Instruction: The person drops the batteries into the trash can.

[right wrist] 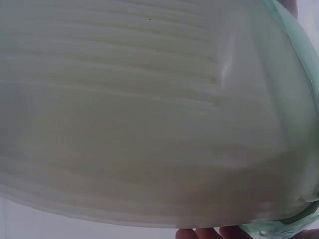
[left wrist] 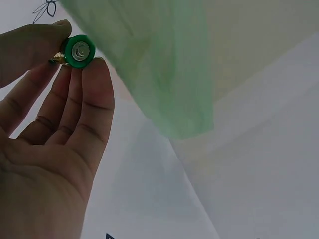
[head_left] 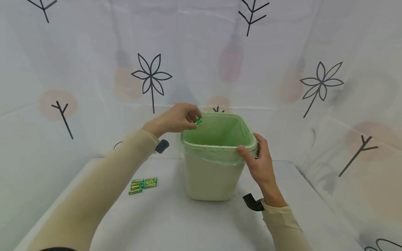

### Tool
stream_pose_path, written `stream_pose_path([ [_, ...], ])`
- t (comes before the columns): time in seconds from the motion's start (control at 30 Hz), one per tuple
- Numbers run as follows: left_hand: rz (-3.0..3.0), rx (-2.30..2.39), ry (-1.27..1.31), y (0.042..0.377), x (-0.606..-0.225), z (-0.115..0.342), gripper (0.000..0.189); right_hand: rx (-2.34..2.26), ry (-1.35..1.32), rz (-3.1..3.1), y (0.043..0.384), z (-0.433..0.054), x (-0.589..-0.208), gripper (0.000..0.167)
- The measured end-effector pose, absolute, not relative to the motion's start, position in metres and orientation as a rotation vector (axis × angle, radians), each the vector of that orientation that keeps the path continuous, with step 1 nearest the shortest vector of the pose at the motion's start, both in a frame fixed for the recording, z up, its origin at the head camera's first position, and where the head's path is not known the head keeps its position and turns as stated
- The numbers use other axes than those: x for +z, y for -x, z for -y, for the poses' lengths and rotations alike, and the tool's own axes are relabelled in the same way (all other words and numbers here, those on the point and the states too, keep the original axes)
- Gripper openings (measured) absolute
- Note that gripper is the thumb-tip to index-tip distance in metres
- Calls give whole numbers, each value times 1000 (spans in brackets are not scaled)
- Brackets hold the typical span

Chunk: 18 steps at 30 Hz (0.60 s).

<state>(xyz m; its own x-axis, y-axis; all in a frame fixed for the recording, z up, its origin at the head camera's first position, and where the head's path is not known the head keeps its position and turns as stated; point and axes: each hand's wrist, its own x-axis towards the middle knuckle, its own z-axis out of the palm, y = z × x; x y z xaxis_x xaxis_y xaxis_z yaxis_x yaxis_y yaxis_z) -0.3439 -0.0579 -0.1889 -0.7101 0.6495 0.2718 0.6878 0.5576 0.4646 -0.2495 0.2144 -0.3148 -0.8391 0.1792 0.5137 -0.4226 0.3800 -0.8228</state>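
Note:
My left hand (head_left: 176, 119) pinches a small green and gold battery (head_left: 198, 121) between thumb and fingers, over the left rim of a pale wastebasket (head_left: 213, 179). In the left wrist view the battery's (left wrist: 79, 51) flat silver end faces the camera. A thin green liner bag (head_left: 221, 129) covers the inside of the wastebasket and folds down over its rim. My right hand (head_left: 263, 165) grips the right front corner of that rim, thumb on the near side. The wastebasket's wall (right wrist: 124, 124) fills most of the right wrist view, with fingertips (right wrist: 199, 233) at its lower edge.
Several green and gold batteries (head_left: 135, 191) lie in two rows on the white table (head_left: 163, 223), left of the wastebasket. A white cloth (head_left: 194, 42) with plant drawings hangs behind and at the sides. Black straps (head_left: 253, 203) sit at the wrists.

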Motion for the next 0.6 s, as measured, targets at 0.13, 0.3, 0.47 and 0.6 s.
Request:
stream_pose_path([
  [0.13,2738,-864,1205,343,-194,41,26,1481,-207,2114,250,-214,-315,69],
  [0.3,2757,-871,1220,346,-203,27,26,1498,-205,2111,249,-213,-315,68],
  [0.47,2759,-849,1236,350,-211,19,26,1467,-207,2126,248,-214,-315,70],
  [0.6,2740,-792,1251,350,-215,14,26,1458,-215,2124,249,-215,-315,70],
])
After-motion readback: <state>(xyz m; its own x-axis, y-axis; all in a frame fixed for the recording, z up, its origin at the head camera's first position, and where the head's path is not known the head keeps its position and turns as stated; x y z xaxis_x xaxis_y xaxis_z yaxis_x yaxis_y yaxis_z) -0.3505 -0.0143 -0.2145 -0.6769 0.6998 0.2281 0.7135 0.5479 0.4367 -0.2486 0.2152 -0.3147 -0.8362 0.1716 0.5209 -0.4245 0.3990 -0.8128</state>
